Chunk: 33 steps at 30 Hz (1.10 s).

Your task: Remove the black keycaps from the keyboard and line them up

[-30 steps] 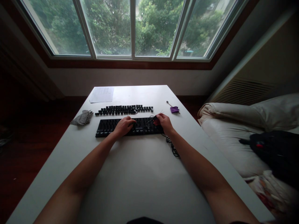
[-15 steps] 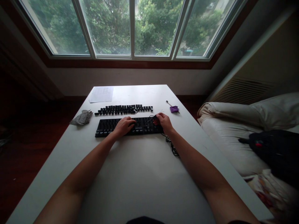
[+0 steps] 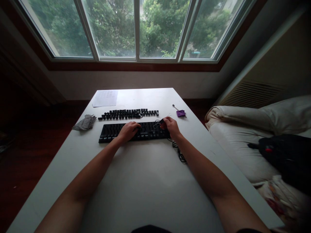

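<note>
A black keyboard (image 3: 111, 132) lies across the white table, with dark keys over its left part. My left hand (image 3: 128, 131) rests on its middle, palm down, fingers stretched over the keys and nothing visible in them. Above the keyboard's right end, my right hand (image 3: 172, 127) is closed on a wire keycap puller (image 3: 156, 125); its thin wire loops point left, over the keys, and more fine wire sticks up past the fingertips. Behind the keyboard stand rows of loose black keycaps (image 3: 126, 114). Whether the puller touches a key is too small to tell.
A grey cloth (image 3: 85, 123) lies left of the keyboard. At the right are a purple cloth (image 3: 181, 113) and a small brush (image 3: 175, 106). Printed paper (image 3: 105, 98) lies at the far left corner. A coiled black cable (image 3: 180, 154) sits beside my right forearm.
My right hand and the puller have shifted very slightly, the wire loops tilting a little. My left hand stays in place on the keyboard.
</note>
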Each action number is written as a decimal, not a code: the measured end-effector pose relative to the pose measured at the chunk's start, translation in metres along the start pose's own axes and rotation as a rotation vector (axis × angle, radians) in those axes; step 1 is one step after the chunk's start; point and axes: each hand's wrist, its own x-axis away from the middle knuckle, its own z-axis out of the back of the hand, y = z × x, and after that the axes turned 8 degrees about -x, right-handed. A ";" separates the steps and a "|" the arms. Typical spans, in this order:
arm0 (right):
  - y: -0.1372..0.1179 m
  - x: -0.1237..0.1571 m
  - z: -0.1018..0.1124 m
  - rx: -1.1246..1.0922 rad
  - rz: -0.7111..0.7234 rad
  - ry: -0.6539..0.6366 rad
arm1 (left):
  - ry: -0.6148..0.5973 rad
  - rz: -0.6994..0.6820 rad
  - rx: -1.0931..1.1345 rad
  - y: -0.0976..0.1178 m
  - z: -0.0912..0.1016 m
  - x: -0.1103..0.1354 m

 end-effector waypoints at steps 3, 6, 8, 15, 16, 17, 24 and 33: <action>-0.002 0.001 -0.001 -0.003 0.000 0.004 | 0.000 -0.009 0.002 0.000 0.000 0.000; -0.002 0.001 -0.002 -0.010 -0.002 0.003 | 0.003 -0.014 0.006 -0.001 -0.001 0.001; -0.001 0.001 -0.001 -0.014 -0.003 -0.001 | 0.012 -0.007 -0.001 -0.002 -0.002 0.001; -0.001 0.001 -0.002 0.003 -0.012 0.006 | -0.003 0.012 -0.003 -0.002 -0.004 0.002; -0.001 0.001 -0.002 0.004 -0.013 0.009 | -0.006 0.013 0.000 -0.002 -0.004 0.002; -0.002 0.001 -0.002 0.003 -0.014 0.011 | -0.007 0.016 0.003 -0.002 -0.004 0.002; -0.001 0.001 -0.002 0.005 -0.011 0.003 | 0.003 0.034 0.005 0.001 -0.002 0.001; -0.001 0.001 -0.001 -0.004 -0.014 -0.004 | 0.095 0.136 -0.037 0.000 0.000 -0.018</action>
